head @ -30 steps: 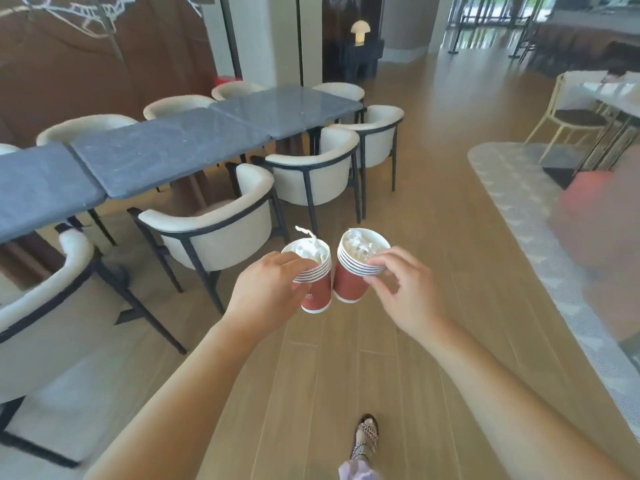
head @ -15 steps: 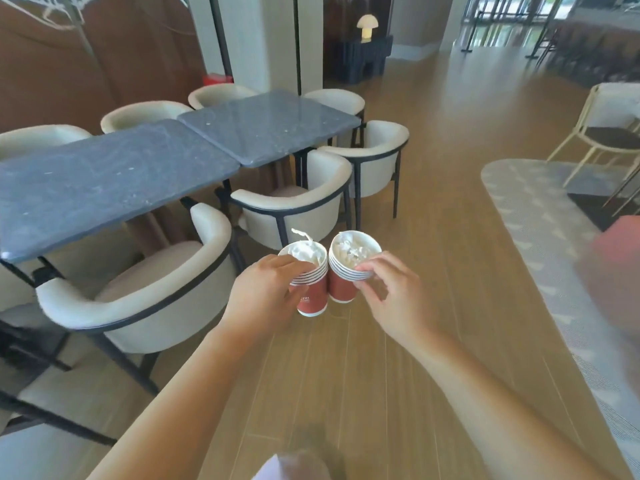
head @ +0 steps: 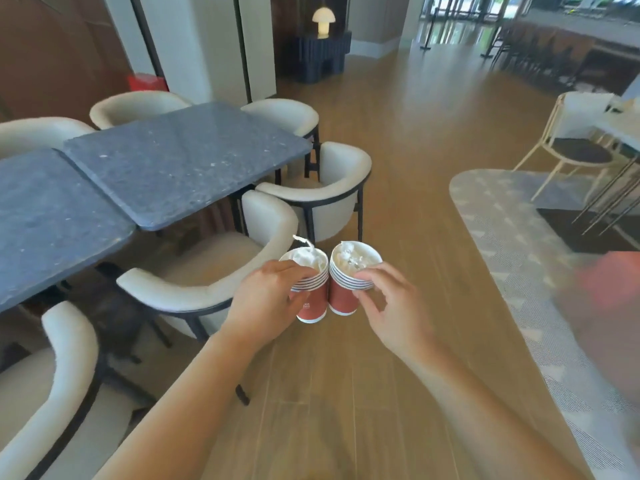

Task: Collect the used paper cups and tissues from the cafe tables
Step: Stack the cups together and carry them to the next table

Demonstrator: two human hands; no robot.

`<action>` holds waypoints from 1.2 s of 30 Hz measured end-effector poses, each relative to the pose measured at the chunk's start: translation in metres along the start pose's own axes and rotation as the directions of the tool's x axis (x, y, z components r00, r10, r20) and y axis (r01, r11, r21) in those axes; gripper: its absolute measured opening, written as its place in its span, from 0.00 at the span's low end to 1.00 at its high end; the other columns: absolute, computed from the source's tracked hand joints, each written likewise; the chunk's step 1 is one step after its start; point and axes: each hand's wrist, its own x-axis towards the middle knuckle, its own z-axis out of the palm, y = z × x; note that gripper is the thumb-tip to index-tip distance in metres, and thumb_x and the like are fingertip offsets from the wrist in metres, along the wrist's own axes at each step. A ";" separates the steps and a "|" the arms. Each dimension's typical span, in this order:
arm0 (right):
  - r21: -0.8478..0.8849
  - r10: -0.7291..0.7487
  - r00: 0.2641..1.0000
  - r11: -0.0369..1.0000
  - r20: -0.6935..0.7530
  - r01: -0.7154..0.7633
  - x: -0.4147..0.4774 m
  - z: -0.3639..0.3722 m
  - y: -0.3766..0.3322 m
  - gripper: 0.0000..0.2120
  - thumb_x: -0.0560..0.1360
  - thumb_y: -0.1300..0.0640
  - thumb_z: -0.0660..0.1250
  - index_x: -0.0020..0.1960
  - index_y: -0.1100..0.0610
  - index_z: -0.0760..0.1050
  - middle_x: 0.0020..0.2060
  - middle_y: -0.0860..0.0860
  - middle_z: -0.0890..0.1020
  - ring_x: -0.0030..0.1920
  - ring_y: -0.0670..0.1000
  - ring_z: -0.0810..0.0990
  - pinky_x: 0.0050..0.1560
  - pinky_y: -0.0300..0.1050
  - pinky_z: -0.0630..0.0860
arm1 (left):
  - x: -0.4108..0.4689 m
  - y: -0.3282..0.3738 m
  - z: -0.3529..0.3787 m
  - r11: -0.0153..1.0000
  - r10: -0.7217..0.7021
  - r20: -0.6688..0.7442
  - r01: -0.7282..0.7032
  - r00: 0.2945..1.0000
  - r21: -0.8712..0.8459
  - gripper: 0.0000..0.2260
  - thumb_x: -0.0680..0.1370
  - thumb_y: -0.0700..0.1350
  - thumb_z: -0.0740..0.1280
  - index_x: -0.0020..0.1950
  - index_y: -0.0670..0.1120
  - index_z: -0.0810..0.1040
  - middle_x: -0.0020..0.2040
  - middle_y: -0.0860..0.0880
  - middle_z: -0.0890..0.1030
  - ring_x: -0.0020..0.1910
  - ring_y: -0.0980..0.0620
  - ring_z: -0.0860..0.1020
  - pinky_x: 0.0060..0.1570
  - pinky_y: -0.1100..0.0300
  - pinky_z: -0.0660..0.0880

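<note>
Head view: a person carried two stacks of red paper cups side by side above the wooden floor, the nearest cream chair [head: 221,271] just to their left. The left hand [head: 266,299] wrapped the left cup stack [head: 310,289] around its ringed rims, and the right hand [head: 391,306] pinched the right cup stack [head: 349,282] at its rims with fingertips. Both stacks stood upright, their long axes vertical, walls touching or nearly so. Crumpled white tissues [head: 351,258] filled the top cup of each. Each hand sat directly on its own stack, neither one nearer than the other. Beyond the chair and further left, the grey stone counter [head: 180,161] showed no cups or tissues on the part in view. The collecting here appeared largely done; the next move likely turned on keeping both stacks level while carrying them onward, since loose tissue poked above the left rim and could drop.
</note>
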 end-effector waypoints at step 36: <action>0.019 -0.057 0.998 0.998 -0.020 0.057 0.823 -0.026 0.714 0.10 0.71 0.64 0.70 0.51 0.57 0.79 0.48 0.47 0.79 0.46 0.46 0.78 0.41 0.46 0.78 | 1.014 -0.087 0.405 0.987 0.135 -0.072 -0.140 0.988 -0.076 0.13 0.65 0.41 0.69 0.48 0.48 0.82 0.41 0.51 0.83 0.39 0.46 0.80 0.31 0.52 0.79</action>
